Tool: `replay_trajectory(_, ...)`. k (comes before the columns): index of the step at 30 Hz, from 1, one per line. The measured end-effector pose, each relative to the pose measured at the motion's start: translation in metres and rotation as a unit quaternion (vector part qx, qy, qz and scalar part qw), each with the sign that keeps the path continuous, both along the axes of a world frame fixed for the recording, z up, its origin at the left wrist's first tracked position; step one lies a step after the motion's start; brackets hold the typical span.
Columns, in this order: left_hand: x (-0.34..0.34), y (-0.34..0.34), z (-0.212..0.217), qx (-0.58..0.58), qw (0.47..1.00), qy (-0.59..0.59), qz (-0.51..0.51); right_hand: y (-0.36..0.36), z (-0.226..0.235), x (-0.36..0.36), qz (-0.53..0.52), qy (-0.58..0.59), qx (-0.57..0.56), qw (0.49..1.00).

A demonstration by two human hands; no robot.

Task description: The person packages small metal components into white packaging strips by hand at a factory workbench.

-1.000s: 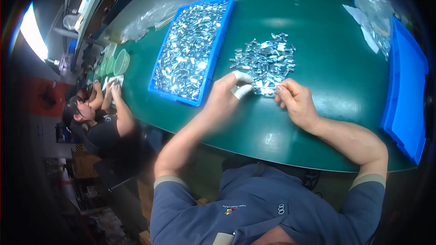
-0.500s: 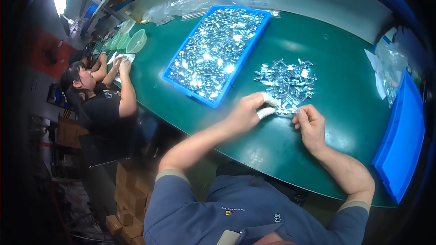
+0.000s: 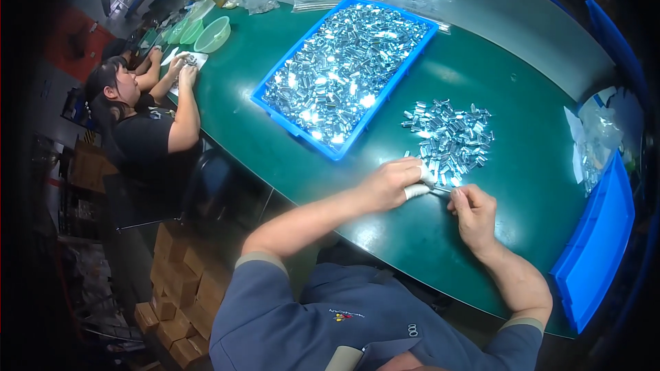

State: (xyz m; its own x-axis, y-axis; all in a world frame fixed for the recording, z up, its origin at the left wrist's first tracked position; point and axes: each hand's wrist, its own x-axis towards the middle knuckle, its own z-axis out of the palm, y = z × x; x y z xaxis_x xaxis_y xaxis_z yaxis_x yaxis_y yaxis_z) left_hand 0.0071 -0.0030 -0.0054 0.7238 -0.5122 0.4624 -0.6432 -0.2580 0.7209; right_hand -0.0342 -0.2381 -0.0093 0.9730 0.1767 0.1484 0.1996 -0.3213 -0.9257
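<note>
My left hand (image 3: 393,185), with white finger cots on thumb and forefinger, is closed in a pinch at the near edge of a loose pile of small silver metal parts (image 3: 450,134). What sits between those fingertips is too small to make out. My right hand (image 3: 476,214) has bare fingers and pinches a thin metal rod (image 3: 442,190). The rod's other end meets the left fingertips. Both hands are just above the green tabletop (image 3: 509,165), close together.
Left of the pile, a blue tray (image 3: 302,139) is full of similar parts. Blue bins (image 3: 598,247) and plastic bags (image 3: 599,127) lie at the right. Green bowls (image 3: 213,36) stand far left, near a seated co-worker (image 3: 141,117). Cardboard boxes (image 3: 180,282) are stacked below.
The whole view has shifted. Earlier a short row of shiny pieces showed between my hands; now the thin rod spans them. Both hands stay at the pile's near edge.
</note>
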Motion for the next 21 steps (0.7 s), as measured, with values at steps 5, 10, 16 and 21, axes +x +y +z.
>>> replay_trajectory(5, -0.006, -0.007, -0.006, -0.005, 0.999, 0.004, -0.04, 0.004, 0.002, -0.003, 0.031, -0.009, -0.048, 0.998)
replay_trajectory(10, -0.006, -0.005, -0.006, -0.01, 1.0, 0.007, -0.02, 0.005, -0.001, -0.003, 0.03, 0.038, 0.038, 0.998)
replay_trajectory(16, -0.009, -0.002, -0.002, -0.002, 0.999, 0.035, -0.004, 0.005, 0.0, -0.002, 0.058, 0.004, 0.039, 0.998)
replay_trajectory(21, -0.004, 0.017, 0.022, 0.049, 0.997, -0.018, 0.048, 0.001, -0.002, -0.001, 0.037, -0.03, 0.049, 0.998)
